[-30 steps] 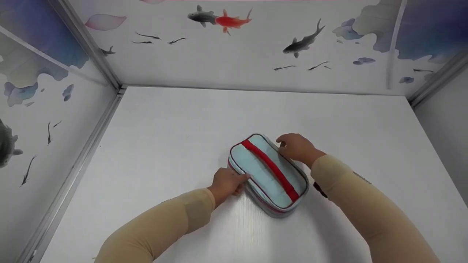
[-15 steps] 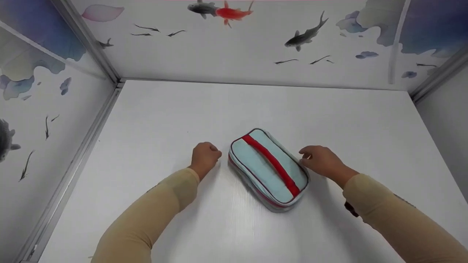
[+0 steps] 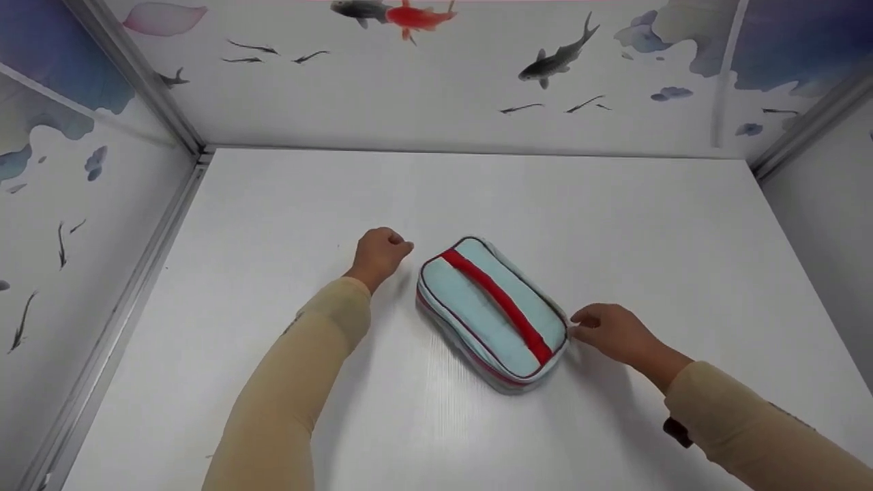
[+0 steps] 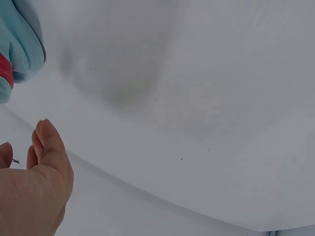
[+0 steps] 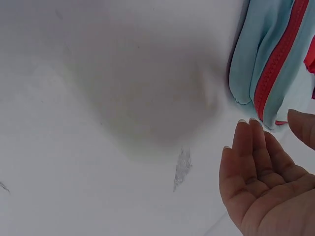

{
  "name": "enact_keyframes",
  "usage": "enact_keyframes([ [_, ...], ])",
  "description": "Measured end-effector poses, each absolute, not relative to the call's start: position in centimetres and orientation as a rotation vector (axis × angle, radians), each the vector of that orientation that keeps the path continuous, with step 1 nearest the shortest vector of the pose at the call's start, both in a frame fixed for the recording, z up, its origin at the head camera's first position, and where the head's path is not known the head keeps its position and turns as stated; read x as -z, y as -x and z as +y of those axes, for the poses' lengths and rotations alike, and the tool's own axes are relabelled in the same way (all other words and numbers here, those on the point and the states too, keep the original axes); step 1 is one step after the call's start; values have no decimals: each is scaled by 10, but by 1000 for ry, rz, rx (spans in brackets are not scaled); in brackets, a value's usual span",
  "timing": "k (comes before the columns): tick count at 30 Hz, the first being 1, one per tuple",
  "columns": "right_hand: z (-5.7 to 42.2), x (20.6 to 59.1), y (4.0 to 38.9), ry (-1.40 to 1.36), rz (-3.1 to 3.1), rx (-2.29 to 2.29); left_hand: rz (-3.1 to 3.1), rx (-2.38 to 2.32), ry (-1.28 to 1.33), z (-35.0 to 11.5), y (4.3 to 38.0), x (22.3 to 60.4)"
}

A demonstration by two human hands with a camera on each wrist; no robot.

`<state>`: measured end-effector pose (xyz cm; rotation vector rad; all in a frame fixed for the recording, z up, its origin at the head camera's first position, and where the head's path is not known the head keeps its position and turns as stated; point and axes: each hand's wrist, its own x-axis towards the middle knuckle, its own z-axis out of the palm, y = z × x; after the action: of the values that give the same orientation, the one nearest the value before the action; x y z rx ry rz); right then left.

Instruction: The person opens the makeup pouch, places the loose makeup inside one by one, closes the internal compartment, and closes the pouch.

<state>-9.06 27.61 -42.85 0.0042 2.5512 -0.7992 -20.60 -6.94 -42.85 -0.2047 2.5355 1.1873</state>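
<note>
A light blue zippered pouch (image 3: 467,310) with dark red piping lies aslant on the white table, a red strap (image 3: 498,300) running along its top. My left hand (image 3: 379,256) hovers off the pouch's far left corner, fingers loosely bent and holding nothing. By the pouch's right end is my right hand (image 3: 617,334), its fingertips very close to the edge; whether they touch I cannot tell. In the right wrist view the red zipper (image 5: 278,61) runs down the pouch's side, and the relaxed fingers (image 5: 243,147) grip nothing. The left wrist view catches only a corner of the pouch (image 4: 22,44).
White panels printed with fish and leaves stand behind and to the left, the back wall (image 3: 409,102) meeting the table (image 3: 273,204) at its far edge. A plain panel (image 3: 825,225) closes the right side.
My left hand has let go of the pouch's left side and moved away, up and left. My right hand has slid along the right side toward the near right corner. The pouch stays put.
</note>
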Motion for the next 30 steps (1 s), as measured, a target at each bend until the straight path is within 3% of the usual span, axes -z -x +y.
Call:
enact_keyframes([
  [17,264,439,70,-263,2247,1013,2521,-1087,7,-35,219,434],
  [30,262,442,80,-323,2205,1059,2525,-996,-8,-25,217,437],
])
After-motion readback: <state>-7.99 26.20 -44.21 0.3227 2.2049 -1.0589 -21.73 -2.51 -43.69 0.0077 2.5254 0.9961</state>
